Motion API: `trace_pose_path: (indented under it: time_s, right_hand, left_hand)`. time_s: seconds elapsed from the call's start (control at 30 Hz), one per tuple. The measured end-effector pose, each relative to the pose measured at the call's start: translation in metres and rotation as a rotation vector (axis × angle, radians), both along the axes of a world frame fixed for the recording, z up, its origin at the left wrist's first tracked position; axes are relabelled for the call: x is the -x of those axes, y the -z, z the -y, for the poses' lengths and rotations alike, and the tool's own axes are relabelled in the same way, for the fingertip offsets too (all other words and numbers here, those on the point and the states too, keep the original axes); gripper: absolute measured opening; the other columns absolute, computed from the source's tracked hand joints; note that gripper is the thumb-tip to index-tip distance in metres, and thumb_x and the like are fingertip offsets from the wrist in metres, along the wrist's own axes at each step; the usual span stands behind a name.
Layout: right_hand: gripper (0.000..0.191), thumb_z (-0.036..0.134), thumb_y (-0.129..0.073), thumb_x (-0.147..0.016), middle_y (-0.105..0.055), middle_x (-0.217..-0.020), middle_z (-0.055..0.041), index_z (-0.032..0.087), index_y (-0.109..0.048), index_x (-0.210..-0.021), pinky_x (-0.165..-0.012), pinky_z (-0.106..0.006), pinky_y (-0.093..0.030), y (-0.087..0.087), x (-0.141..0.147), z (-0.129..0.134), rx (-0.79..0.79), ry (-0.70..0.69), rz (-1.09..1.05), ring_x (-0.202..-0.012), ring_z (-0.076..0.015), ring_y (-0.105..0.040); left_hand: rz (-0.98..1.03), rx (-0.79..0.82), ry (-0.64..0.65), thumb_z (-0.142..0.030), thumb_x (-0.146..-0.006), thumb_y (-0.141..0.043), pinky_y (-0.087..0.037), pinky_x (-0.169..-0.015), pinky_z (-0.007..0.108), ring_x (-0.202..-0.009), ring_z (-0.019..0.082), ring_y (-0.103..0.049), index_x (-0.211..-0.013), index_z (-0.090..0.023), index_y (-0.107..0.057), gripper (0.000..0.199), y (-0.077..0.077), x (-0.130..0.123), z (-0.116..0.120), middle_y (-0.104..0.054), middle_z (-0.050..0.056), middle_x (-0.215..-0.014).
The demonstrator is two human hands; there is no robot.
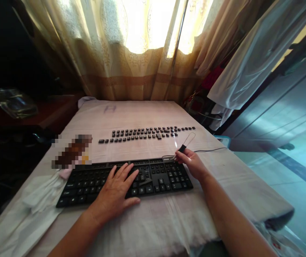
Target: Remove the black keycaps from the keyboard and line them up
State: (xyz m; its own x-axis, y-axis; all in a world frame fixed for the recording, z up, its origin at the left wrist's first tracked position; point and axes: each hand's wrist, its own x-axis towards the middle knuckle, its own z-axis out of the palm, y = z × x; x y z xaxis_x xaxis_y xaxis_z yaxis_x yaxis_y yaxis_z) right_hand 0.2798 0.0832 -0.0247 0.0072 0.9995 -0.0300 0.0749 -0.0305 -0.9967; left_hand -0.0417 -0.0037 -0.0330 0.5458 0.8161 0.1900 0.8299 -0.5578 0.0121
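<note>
A black keyboard [88, 182] lies on the cloth-covered table, slightly askew, with a gap showing among its keys near the middle. My left hand [115, 191] rests palm down across its centre, fingers stretched out and apart, hiding the keys beneath. Over the keyboard's top right corner, my right hand [189, 160] pinches the dark handle of a wire keycap puller [182, 147]. The puller's thin wire loop points up and away from the keys. Beyond the keyboard, loose black keycaps [134, 134] are laid out in rows.
A dark cable [209, 150] runs right from behind the keyboard. White cloth [40, 192] lies bunched at the table's left, beside a blurred-out patch [72, 151]. Patterned curtains [110, 64] hang behind the table, and white garments [238, 78] hang at right.
</note>
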Motion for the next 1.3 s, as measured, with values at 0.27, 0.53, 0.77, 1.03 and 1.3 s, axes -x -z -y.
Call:
trace_pose_path:
  time_s: [0.27, 0.53, 0.77, 1.03, 1.3]
  right_hand:
    - [0.041, 0.059, -0.069, -0.072, -0.064, -0.065, -0.0013, 0.019, -0.064, -0.075, -0.058, -0.029, -0.044, 0.013, 0.002, 0.017, -0.228, 0.122, 0.180, -0.060, -0.0163, -0.055]
    - [0.032, 0.050, -0.063, -0.076, -0.069, -0.076, -0.0013, 0.020, -0.069, -0.086, -0.067, -0.030, -0.047, 0.022, 0.003, 0.021, -0.267, 0.052, 0.234, -0.070, -0.0185, -0.059]
    - [0.031, 0.048, -0.061, -0.078, -0.071, -0.082, -0.0014, 0.021, -0.072, -0.088, -0.072, -0.031, -0.047, 0.017, 0.005, 0.023, -0.291, -0.056, 0.305, -0.078, -0.0199, -0.061]
    - [0.023, 0.040, -0.067, -0.076, -0.062, -0.064, 0.0026, 0.020, -0.071, -0.067, -0.064, -0.026, -0.041, -0.007, 0.004, 0.017, -0.283, -0.238, 0.496, -0.066, -0.0155, -0.055]
    - [0.011, 0.025, -0.070, -0.076, -0.064, -0.068, 0.0012, 0.022, -0.068, -0.066, -0.068, -0.026, -0.040, -0.022, 0.012, 0.016, -0.316, -0.269, 0.659, -0.068, -0.0161, -0.053]
  left_hand:
    - [0.084, -0.217, 0.020, -0.044, -0.089, -0.058, -0.032, -0.112, 0.054, -0.133, 0.032, -0.049, -0.143, -0.023, -0.047, 0.059, 0.014, -0.007, 0.015, -0.053, 0.013, -0.146]
    - [0.169, -0.297, 0.085, -0.028, -0.092, -0.050, -0.034, -0.112, 0.050, -0.130, 0.030, -0.053, -0.139, -0.022, -0.052, 0.047, 0.020, -0.026, 0.035, -0.059, 0.011, -0.139]
    - [0.184, -0.274, 0.061, -0.027, -0.091, -0.052, -0.038, -0.109, 0.053, -0.128, 0.030, -0.055, -0.135, -0.027, -0.057, 0.044, 0.022, -0.024, 0.033, -0.061, 0.009, -0.138]
    - [0.172, -0.286, 0.058, -0.025, -0.090, -0.052, -0.038, -0.108, 0.053, -0.127, 0.031, -0.055, -0.136, -0.020, -0.056, 0.047, 0.021, -0.027, 0.033, -0.062, 0.010, -0.137]
    - [0.191, -0.233, 0.088, -0.024, -0.091, -0.051, -0.038, -0.109, 0.053, -0.127, 0.030, -0.056, -0.135, -0.019, -0.057, 0.044, 0.018, -0.026, 0.034, -0.063, 0.009, -0.136]
